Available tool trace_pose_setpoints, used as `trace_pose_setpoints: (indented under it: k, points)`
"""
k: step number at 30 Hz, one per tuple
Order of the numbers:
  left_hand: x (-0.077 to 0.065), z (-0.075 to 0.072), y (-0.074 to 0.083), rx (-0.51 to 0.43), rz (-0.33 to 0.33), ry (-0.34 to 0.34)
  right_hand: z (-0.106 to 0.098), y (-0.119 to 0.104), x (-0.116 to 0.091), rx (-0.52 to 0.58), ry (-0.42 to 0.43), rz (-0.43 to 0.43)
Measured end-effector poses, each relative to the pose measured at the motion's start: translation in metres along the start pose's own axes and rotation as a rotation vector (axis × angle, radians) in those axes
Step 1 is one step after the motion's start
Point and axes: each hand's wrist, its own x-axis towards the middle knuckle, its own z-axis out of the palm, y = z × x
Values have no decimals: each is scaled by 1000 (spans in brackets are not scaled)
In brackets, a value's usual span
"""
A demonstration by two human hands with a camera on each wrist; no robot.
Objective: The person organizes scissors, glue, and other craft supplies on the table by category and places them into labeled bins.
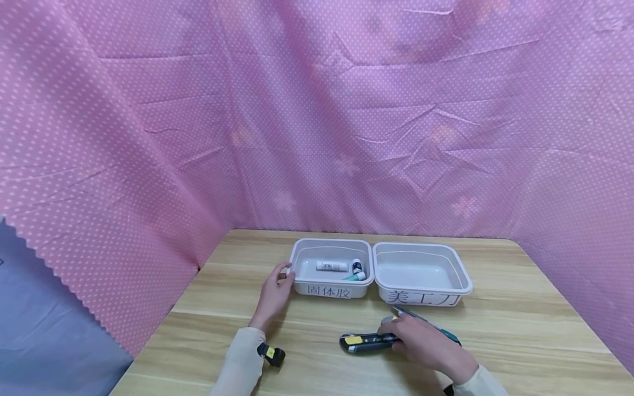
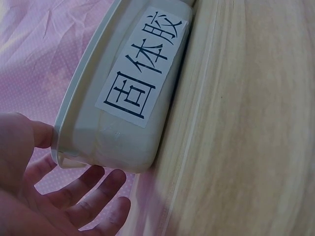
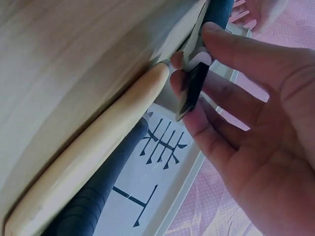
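Note:
My left hand (image 1: 273,294) grips the front left corner of a white plastic box (image 1: 303,287), thumb against its rim. Inside that box lie a white glue stick (image 1: 331,266), a dark-labelled one (image 1: 357,268) and a green-and-white one (image 1: 354,277). With thumb and fingers, my right hand (image 1: 421,338) pinches one end of a black utility knife (image 1: 354,343) with yellow patches. Close by, partly under this hand, is a slim knife with a teal end (image 1: 451,335). In the right wrist view, a cream handle (image 3: 88,147) and a dark ribbed handle (image 3: 101,187) lie side by side.
A second white box (image 1: 421,270) stands against the first on its right, its front label (image 1: 423,298) reading 美工刀. The first box's label (image 1: 329,291) reads 固体胶. Pink dotted cloth (image 1: 371,121) hangs behind the wooden table (image 1: 515,308).

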Motion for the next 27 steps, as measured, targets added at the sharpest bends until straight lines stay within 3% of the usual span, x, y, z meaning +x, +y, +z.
trace_pose_setpoints:
  k: [5,15,27]
  points:
    - [0,0,-2,6,12,4,-1,-2,0,7,29,2]
    - [1,1,-3,-1,32,6,-10,-10,3,-82,211,-44]
    - [1,1,-4,-2,19,4,-35,-15,14,-132,241,8]
